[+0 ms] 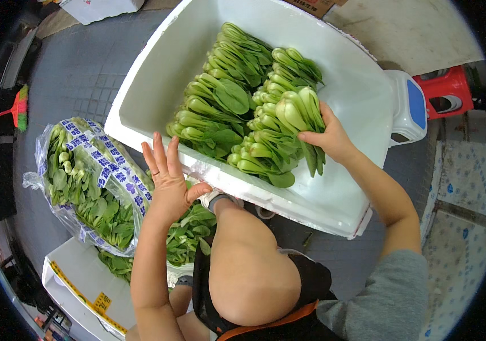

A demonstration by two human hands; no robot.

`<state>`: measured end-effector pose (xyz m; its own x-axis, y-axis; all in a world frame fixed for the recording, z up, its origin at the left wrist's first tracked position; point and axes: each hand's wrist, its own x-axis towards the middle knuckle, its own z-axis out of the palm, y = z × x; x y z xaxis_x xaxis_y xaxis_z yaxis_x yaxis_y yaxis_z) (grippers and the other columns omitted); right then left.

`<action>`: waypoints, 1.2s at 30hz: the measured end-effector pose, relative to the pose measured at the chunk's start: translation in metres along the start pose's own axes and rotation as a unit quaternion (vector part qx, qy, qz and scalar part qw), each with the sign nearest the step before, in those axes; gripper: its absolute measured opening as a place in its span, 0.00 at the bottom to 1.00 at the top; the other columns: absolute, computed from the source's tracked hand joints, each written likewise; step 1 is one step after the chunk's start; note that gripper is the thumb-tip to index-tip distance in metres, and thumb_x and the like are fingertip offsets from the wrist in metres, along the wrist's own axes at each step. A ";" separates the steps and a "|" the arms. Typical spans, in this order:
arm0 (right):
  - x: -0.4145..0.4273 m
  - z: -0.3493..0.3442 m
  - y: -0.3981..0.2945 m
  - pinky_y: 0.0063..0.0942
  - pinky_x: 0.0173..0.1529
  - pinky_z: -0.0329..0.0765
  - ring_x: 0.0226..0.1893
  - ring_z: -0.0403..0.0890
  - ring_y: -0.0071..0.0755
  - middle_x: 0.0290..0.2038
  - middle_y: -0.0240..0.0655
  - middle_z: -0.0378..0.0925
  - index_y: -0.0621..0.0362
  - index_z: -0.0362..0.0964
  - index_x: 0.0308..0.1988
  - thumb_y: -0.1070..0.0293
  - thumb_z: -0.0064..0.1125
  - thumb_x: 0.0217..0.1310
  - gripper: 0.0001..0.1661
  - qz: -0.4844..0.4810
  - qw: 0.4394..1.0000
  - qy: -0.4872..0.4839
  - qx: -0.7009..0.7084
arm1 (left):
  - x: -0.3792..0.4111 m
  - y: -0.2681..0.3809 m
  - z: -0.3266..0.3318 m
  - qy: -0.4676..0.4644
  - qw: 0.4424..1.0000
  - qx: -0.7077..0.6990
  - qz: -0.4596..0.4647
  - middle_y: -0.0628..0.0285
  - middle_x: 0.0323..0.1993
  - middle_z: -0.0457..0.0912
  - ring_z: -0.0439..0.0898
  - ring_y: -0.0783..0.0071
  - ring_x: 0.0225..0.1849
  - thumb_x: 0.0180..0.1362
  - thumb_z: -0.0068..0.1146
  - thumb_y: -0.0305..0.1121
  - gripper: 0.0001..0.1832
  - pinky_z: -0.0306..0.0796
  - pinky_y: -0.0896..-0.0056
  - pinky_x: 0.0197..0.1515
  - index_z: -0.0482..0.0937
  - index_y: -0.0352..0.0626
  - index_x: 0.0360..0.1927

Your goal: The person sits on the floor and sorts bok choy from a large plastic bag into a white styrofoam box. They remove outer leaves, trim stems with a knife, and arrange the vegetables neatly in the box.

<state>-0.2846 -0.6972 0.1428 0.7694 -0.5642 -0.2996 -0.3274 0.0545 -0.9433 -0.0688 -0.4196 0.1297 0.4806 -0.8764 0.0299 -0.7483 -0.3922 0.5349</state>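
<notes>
A bunch of green bok choy (pixel 298 111) is in my right hand (pixel 331 133), over the white foam box (pixel 353 179). Beneath and beside it, more bok choy lies in two packed rows: a left row (pixel 213 111) and a right row (pixel 264 149), white-green stems to the left and leaves to the right. My left hand (pixel 167 177) is raised near the box's front-left rim, fingers spread and palm bare. Below that hand, loose leafy greens (pixel 189 234) show beside my leg, partly hidden by my forearm.
A clear plastic bag (pixel 98 183) of greens with printed tape leans at left, above another white foam box (pixel 72 290) with yellow tape. A white scale-like device (pixel 409 106) and a red stool (pixel 445 93) stand right. A broom (pixel 19 108) lies far left.
</notes>
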 end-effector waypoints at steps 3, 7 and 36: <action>-0.010 0.005 0.011 0.28 0.62 0.58 0.57 0.64 0.33 0.56 0.40 0.63 0.65 0.47 0.61 0.71 0.69 0.40 0.51 0.014 0.998 -0.049 -0.036 | 0.000 -0.002 0.004 0.003 1.000 0.003 0.008 0.45 0.69 0.30 0.23 0.37 0.67 0.36 0.53 0.70 0.60 0.34 0.43 0.66 0.44 0.44 0.67; -0.015 0.030 0.017 0.28 0.62 0.58 0.57 0.64 0.33 0.56 0.40 0.63 0.66 0.47 0.61 0.73 0.68 0.40 0.50 0.021 0.998 -0.064 -0.007 | -0.001 -0.003 0.000 -0.005 1.000 0.010 0.005 0.45 0.69 0.30 0.24 0.40 0.68 0.37 0.49 0.73 0.60 0.30 0.44 0.66 0.43 0.45 0.67; 0.215 0.087 -0.008 0.43 0.63 0.58 0.62 0.54 0.53 0.61 0.51 0.54 0.63 0.42 0.63 0.55 0.72 0.37 0.61 -0.038 0.841 0.000 -0.540 | 0.001 -0.011 0.006 0.022 0.998 -0.001 0.054 0.40 0.67 0.28 0.23 0.30 0.65 0.32 0.55 0.71 0.64 0.33 0.38 0.64 0.41 0.44 0.67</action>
<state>-0.0683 -0.7471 0.0737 0.8112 -0.5315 -0.2441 -0.5836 -0.7624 -0.2795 -0.0626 -0.4182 0.1192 0.4164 -0.9007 0.1242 -0.7956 -0.2949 0.5291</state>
